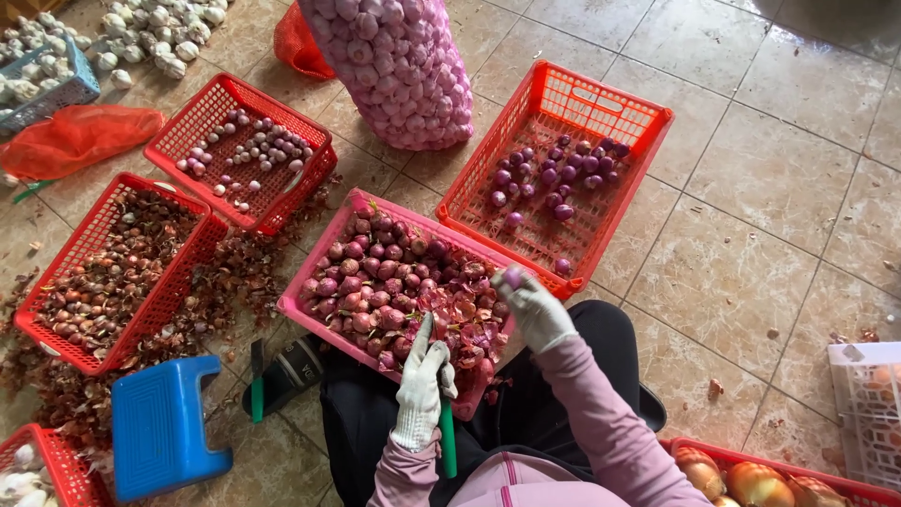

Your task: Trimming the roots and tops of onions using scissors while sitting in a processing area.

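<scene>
Pink basket (324, 314) of shallots rests on your lap. Your left hand (420, 390), gloved, hangs over its near edge, fingers closed round a green-handled knife (448, 441). Your right hand (535, 308), at the basket's right corner, pinches one peeled shallot (513, 278) in curled fingertips. Beyond that corner stands a red basket (648, 117) holding peeled shallots.

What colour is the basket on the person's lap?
Pink basket, holding peeled shallots; head view.
</scene>
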